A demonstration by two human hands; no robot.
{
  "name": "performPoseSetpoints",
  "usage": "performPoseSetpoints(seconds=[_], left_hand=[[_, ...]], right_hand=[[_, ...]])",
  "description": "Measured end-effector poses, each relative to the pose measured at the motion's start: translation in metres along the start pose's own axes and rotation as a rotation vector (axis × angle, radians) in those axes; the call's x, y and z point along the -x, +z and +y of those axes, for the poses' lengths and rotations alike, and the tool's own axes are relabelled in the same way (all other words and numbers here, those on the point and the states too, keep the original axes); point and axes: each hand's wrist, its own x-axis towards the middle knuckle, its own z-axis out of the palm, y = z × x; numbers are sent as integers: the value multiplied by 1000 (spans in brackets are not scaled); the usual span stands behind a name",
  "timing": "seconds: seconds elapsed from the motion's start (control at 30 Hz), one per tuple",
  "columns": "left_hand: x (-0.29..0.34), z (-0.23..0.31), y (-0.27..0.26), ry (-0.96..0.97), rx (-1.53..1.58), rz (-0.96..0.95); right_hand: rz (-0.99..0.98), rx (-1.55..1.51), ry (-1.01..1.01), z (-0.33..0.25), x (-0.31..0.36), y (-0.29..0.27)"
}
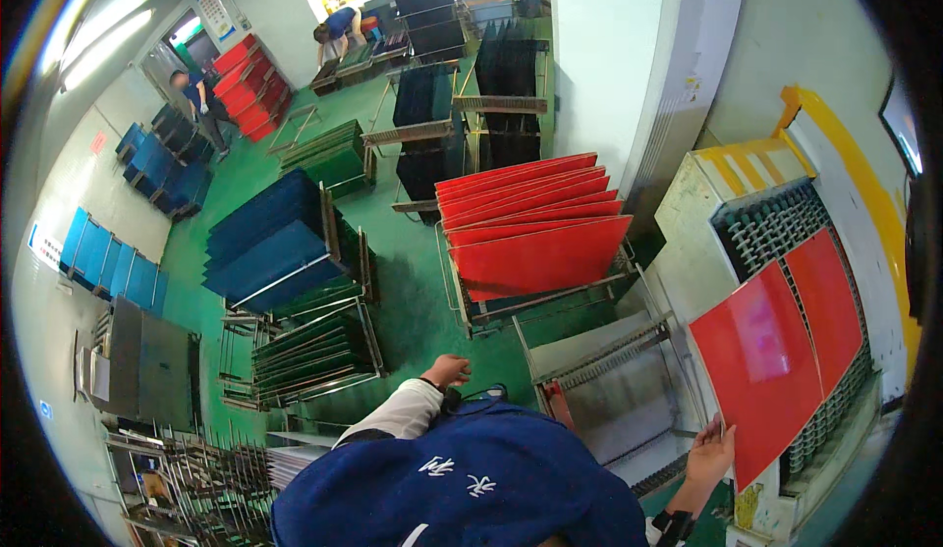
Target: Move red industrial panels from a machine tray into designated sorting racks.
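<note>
My right hand (709, 457) is at the near left edge of a large flat red panel (758, 355), its fingers closed on that edge. The panel lies tilted over the rows of rollers (807, 441) of a machine on the right. A second red panel (827, 297) lies beyond it on the same rollers. My left hand (450, 370) hangs in front of my body, fingers curled in with nothing visible in them. An unloaded slotted metal rack (601, 355) stands between my hands, nearer the right one.
A rack of upright red panels (540, 252) stands ahead. Racks of blue panels (265, 243) and green panels (314, 351) stand to the left. A white pillar (609, 66) rises behind the red ones. Two people (339, 31) are far off on the green floor (417, 282).
</note>
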Motion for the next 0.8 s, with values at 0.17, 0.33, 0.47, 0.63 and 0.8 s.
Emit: performPoseSetpoints(seconds=[0.17, 0.33, 0.47, 0.63, 0.8], left_hand=[[-5, -5, -4, -11, -39, 22], [-6, -6, -4, -7, -23, 1], [-5, -6, -2, -20, -12, 6], [-1, -4, -1, -36, 59, -26], [-1, -4, -1, -24, 63, -12]], right_hand=[[-23, 15, -12, -3, -5, -4], [3, 28, -22, -7, -9, -6], [9, 15, -28, -8, -12, -2], [-44, 10, 2, -14, -16, -5], [-31, 15, -6, -13, -21, -7]])
